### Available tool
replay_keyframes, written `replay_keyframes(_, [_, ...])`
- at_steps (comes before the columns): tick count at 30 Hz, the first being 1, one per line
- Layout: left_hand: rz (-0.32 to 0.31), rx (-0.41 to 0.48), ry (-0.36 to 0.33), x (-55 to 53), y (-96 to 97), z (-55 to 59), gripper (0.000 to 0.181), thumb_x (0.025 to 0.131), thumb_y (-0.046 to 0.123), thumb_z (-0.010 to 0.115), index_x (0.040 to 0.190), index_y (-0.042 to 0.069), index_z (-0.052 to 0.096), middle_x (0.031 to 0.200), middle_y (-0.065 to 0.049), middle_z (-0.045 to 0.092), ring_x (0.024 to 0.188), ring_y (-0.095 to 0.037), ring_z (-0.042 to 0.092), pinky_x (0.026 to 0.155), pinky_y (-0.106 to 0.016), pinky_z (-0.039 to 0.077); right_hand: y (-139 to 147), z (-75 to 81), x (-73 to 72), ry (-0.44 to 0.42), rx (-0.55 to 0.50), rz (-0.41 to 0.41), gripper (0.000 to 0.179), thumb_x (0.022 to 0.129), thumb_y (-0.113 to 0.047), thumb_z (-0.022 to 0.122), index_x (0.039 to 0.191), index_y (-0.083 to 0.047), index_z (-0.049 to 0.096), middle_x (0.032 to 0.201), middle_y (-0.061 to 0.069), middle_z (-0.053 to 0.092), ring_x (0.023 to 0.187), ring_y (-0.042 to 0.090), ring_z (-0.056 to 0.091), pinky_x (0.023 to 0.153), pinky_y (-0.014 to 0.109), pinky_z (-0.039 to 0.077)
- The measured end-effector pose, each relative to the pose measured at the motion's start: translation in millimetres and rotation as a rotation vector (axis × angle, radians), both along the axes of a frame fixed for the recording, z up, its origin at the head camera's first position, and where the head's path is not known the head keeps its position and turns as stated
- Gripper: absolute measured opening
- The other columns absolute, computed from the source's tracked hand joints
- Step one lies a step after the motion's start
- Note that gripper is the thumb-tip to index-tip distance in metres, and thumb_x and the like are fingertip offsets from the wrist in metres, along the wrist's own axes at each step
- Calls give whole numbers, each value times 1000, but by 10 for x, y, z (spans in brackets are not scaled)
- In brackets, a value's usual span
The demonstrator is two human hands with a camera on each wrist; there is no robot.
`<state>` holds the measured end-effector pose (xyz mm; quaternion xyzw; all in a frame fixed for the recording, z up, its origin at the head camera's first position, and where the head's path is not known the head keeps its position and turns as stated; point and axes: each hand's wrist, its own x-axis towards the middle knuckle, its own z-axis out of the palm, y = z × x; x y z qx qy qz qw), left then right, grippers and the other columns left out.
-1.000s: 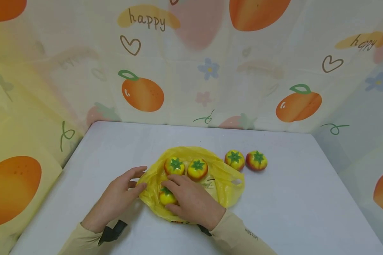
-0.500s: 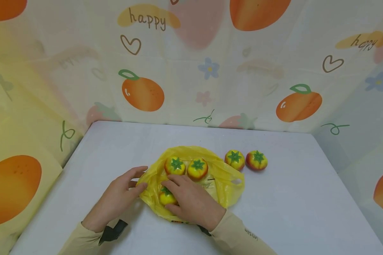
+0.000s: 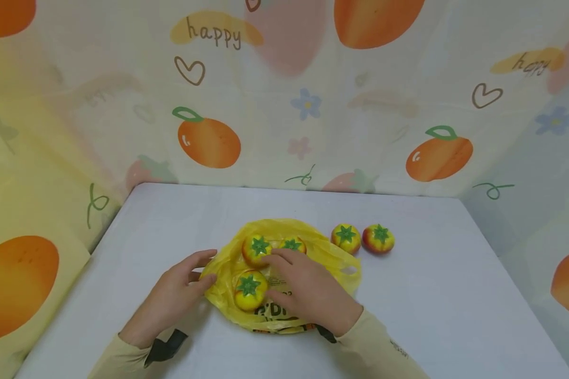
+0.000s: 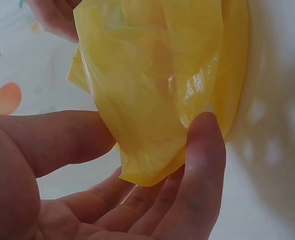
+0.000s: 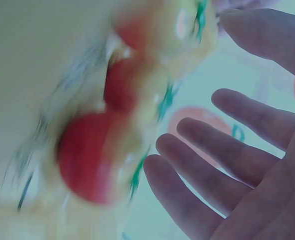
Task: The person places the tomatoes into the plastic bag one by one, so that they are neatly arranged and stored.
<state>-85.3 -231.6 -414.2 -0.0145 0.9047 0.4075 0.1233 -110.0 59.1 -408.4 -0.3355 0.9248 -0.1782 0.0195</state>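
Note:
A yellow plastic bag (image 3: pixel 332 263) lies wide on the table, its mouth facing up. Three toy persimmons, yellow-red with green star-shaped tops, sit in it: one at the front (image 3: pixel 251 290), one behind it (image 3: pixel 257 250), and one at the back right (image 3: pixel 292 244), partly hidden by my right hand. My left hand (image 3: pixel 175 292) holds the bag's left side, thumb and fingers curved round its edge (image 4: pixel 152 165). Over the bag, my right hand (image 3: pixel 313 287) is spread with nothing in it; the right wrist view shows its fingers (image 5: pixel 227 155) apart from the blurred persimmons (image 5: pixel 95 157).
Two more toy persimmons stand side by side on the table just right of the bag, a nearer one (image 3: pixel 345 238) and an outer one (image 3: pixel 378 239). A fruit-printed cloth (image 3: pixel 265 121) rises behind the white table (image 3: pixel 436 295) and along its sides.
My right hand has let go of the front persimmon and moved right, uncovering it and covering part of the back right one. My left hand stays at the bag's edge.

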Motion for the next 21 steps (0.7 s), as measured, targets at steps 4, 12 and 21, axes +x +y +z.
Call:
replay_keyframes(4, [-5,-3,1,-5,1,-4,60,108,30,68,163,19,47,157,-20,59,130,-44,67,95,-49,65,220,31,-52,22,-14,-80,63,98,-46,80,151,-20,60,155,3,61,142,24,61,115,44,55])
replay_keyframes(12, [-16,-8,14,6,-12,-2,60,108,29,68,162,17,47,156,-21,60,128,-41,69,97,-50,64,630,120,-163,30,-66,-217,61,96,-40,83,149,-20,61,152,2,63,140,25,62,117,48,53])
replay_keyframes(21, [-23,-6,0,-12,-1,-18,61,108,30,68,163,17,46,158,-21,58,130,-44,68,96,-49,65,1179,138,-311,54,-123,-338,58,97,-32,83,148,-14,60,146,8,65,117,28,66,100,48,60])
